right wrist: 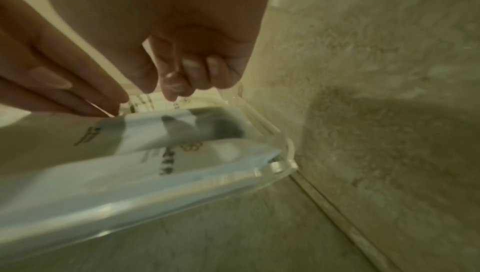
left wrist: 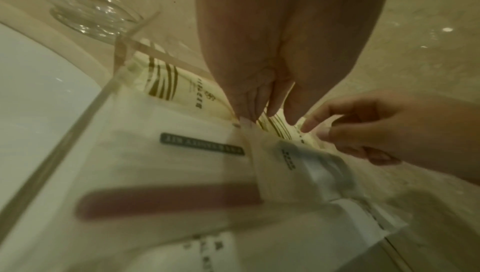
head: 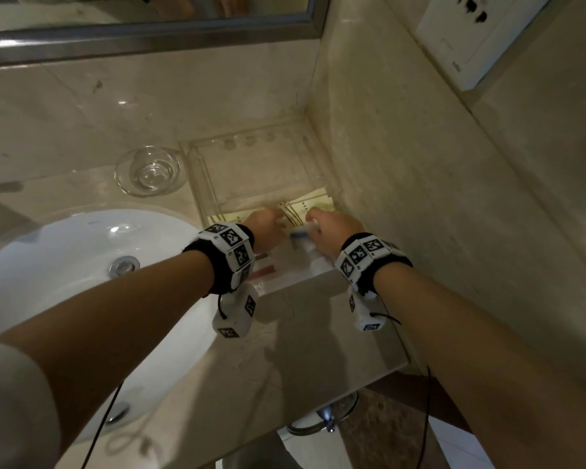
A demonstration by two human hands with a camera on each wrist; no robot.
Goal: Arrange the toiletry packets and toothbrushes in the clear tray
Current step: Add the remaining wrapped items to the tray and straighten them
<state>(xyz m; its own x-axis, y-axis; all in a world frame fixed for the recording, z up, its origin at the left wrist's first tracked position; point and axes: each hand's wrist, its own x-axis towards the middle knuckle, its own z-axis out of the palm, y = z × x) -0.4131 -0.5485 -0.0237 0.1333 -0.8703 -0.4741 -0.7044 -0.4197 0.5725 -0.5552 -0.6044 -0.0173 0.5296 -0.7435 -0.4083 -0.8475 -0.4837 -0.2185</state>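
Observation:
The clear tray (head: 202,184) stands in the counter corner against the wall. Cream packets with gold stripes (head: 315,204) lie across its middle. Nearer me lies a white packet holding a pink toothbrush (left wrist: 168,200). On it rests a small white packet with a grey item inside (left wrist: 298,167). My left hand (head: 278,218) reaches down into the tray and pinches the far corner of that small packet (right wrist: 182,130). My right hand (head: 310,220) is close beside it, thumb and forefinger pinching the edge of a cream striped packet (left wrist: 288,130). The far half of the tray holds nothing.
A clear glass dish (head: 148,170) stands just left of the tray. The white sink (head: 65,265) fills the left of the counter. The stone wall (head: 420,198) runs tight along the tray's right side. A chrome ring (head: 322,421) hangs below the counter edge.

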